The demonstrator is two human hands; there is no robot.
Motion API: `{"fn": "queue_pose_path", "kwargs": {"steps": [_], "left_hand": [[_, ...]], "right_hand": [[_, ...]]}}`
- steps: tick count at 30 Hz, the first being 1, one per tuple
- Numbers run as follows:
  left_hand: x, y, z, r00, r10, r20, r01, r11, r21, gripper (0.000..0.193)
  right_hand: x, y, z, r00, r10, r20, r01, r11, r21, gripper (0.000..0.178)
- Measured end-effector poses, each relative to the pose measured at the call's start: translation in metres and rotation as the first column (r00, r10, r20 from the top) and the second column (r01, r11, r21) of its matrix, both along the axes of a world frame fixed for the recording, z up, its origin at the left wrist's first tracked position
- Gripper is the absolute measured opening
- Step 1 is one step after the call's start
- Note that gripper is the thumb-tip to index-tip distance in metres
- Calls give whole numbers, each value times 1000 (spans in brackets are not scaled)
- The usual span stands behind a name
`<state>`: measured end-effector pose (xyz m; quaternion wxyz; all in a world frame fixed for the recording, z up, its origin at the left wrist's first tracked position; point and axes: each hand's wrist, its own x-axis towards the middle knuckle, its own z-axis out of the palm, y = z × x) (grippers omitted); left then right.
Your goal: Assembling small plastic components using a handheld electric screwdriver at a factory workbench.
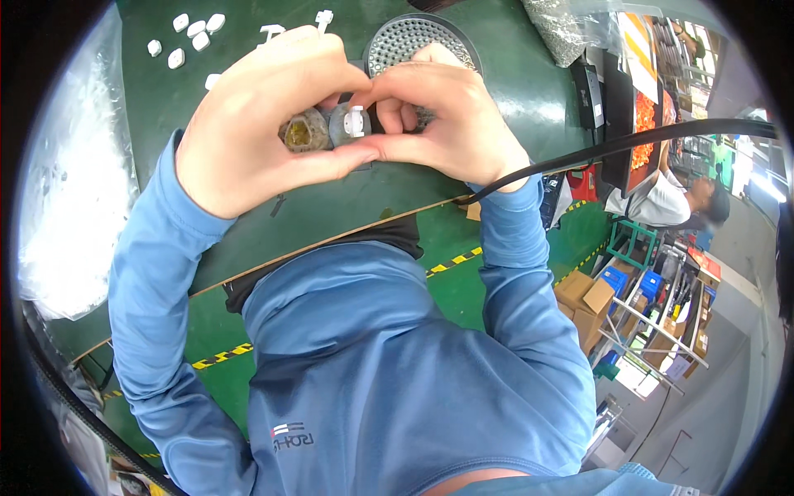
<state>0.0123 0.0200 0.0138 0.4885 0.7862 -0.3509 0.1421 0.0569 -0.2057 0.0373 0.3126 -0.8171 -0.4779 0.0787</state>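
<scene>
My left hand (260, 116) and my right hand (451, 120) meet over the table, thumbs and index fingers curved into a ring. Inside that ring sits a small white plastic part (356, 123) on a rounded grey block (338, 128). Beside the block, towards my left palm, is a rough brownish lump with a yellowish hollow (304, 132). The fingers of both hands are curled. The undersides are hidden, so what the fingertips grip cannot be made out. Behind the right hand lies a round grey tray with a studded surface (418, 41).
Several small white plastic pieces (198, 29) lie at the far left of the green table (322, 211). A clear plastic bag (78, 174) covers the left end; another bag (556, 29) lies far right. A black cable (628, 142) crosses over my right wrist. A person (662, 202) is further right.
</scene>
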Motion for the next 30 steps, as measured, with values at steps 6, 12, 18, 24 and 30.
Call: {"fn": "queue_pose_path", "kwargs": {"steps": [6,12,18,24,30], "left_hand": [[3,-1,-4,992,5,123,-12,998,55,38],[1,-5,-7,1000,19,22,-21,998,65,30],[1,-3,-5,1000,11,-29,-7,994,106,30],[-1,-4,-1,1000,28,-7,-27,992,126,31],[2,-4,-5,1000,18,23,-20,994,106,32]], "right_hand": [[11,-39,20,968,-229,107,198,951,239,48],[52,16,40,975,16,-222,167,609,775,95],[105,89,-27,882,471,-17,-150,315,937,56],[88,32,27,716,670,-199,28,257,966,76],[82,33,4,606,782,145,13,-192,981,84]]}}
